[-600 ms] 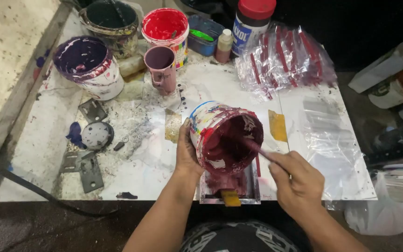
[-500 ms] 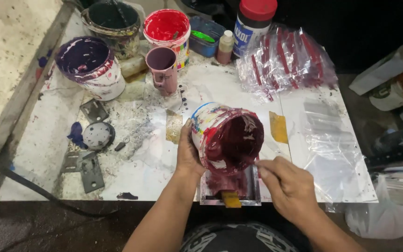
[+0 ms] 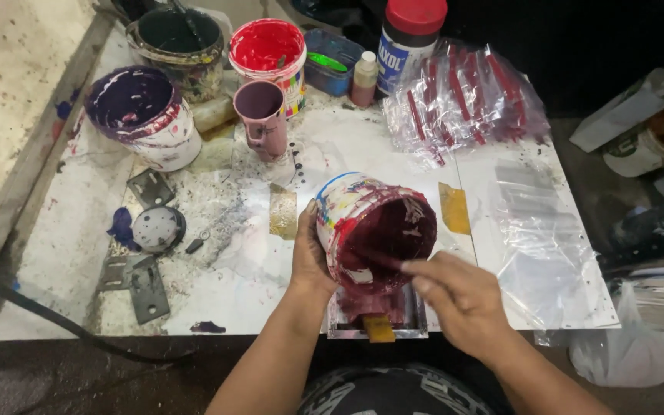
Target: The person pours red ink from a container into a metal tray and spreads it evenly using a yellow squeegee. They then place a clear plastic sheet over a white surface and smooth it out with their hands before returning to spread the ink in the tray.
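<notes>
My left hand (image 3: pixel 310 253) grips a paint tub (image 3: pixel 374 227) tipped on its side, mouth toward me, its inside coated in dark maroon paint. My right hand (image 3: pixel 459 300) holds a thin stick (image 3: pixel 374 256) that reaches into the tub's mouth. Maroon paint lies in a small metal-framed tray (image 3: pixel 416 319) right below the tub, at the table's near edge, with a yellow tab (image 3: pixel 379 329) at its front.
At the back of the white table (image 3: pixel 217 277) stand a purple-stained tub (image 3: pixel 141 114), a dark green tub (image 3: pixel 176 40), a red paint tub (image 3: pixel 269 52), a mauve cup (image 3: pixel 261 117) and a red-capped jar (image 3: pixel 407 42). Plastic bags (image 3: pixel 466 96) lie on the right. Metal plates (image 3: pixel 146 288) lie at left.
My right hand has moved left and closer to the tub's mouth, pushing the stick deeper inside. The tub stays tipped in my left hand.
</notes>
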